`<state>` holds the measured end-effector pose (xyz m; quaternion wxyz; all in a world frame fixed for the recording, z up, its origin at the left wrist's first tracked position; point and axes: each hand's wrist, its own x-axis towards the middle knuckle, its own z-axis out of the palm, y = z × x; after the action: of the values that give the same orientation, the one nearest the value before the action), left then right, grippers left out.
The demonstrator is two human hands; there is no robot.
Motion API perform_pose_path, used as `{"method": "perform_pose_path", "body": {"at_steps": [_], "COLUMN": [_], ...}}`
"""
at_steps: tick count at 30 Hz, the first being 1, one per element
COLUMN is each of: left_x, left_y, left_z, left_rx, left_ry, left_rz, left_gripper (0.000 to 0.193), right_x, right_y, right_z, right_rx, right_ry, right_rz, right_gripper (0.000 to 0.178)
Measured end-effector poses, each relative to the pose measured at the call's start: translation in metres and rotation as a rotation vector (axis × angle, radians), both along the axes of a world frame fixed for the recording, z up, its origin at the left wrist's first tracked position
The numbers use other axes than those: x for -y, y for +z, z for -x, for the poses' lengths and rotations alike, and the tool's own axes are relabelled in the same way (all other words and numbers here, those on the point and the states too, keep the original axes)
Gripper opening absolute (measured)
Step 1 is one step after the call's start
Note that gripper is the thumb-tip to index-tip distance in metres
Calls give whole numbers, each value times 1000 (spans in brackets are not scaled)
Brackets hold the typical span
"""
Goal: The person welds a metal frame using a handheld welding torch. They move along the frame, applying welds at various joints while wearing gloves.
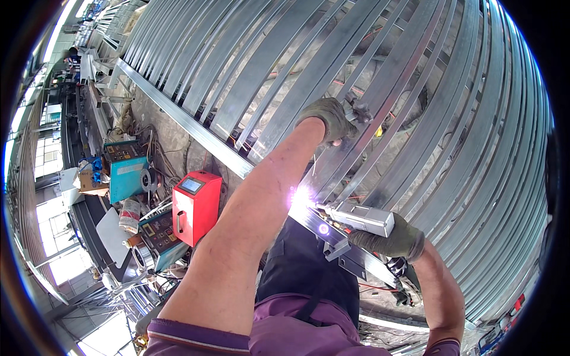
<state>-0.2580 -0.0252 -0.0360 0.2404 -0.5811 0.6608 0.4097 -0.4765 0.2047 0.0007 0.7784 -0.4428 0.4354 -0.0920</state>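
In a grey-green work glove, my right hand [395,238] is wrapped round a boxy silver handheld welding torch [363,219]. The torch's nozzle points left at a glaring white-violet arc [303,199], at the near ends of the metal bars beside the frame rail. Glare hides the weld spot itself. My left arm stretches forward across the bars, and my gloved left hand [328,121] is closed at a grey metal clamp-like piece [358,111] on them. Its fingers are partly hidden. Long silver metal bars [392,89] lie side by side in a large slatted panel, with an edge rail [184,121] along the near left.
Left of me stand a red machine with a small screen [196,207], a teal machine [126,169] and another teal unit [163,237] with wire spools. Cables [163,148] trail over the concrete floor. Through the slats, floor and orange cords show.
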Motion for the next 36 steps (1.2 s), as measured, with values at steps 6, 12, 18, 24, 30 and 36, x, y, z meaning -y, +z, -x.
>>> {"method": "perform_pose_path", "body": {"at_steps": [6, 12, 18, 24, 30, 36], "left_x": [2, 0, 1, 1, 3, 2], "left_y": [5, 1, 2, 1, 2, -8], "left_z": [3, 2, 1, 1, 6, 1], "left_rx": [33, 14, 7, 14, 59, 62], "left_ry": [-54, -25, -7, -20, -99, -151], "left_rz": [-8, 6, -17, -10, -32, 55], "left_gripper": [39, 43, 42, 44, 50, 56], "right_x": [-1, 0, -2, -3, -8, -1], "right_y": [5, 5, 5, 8, 2, 17], "right_z": [3, 4, 6, 6, 10, 7], "right_rx": [-68, -52, -29, -38, -13, -88], "right_ry": [30, 35, 9, -1, -18, 24], "right_rz": [42, 4, -40, -61, -37, -40], "right_gripper": [58, 57, 57, 58, 59, 57]}}
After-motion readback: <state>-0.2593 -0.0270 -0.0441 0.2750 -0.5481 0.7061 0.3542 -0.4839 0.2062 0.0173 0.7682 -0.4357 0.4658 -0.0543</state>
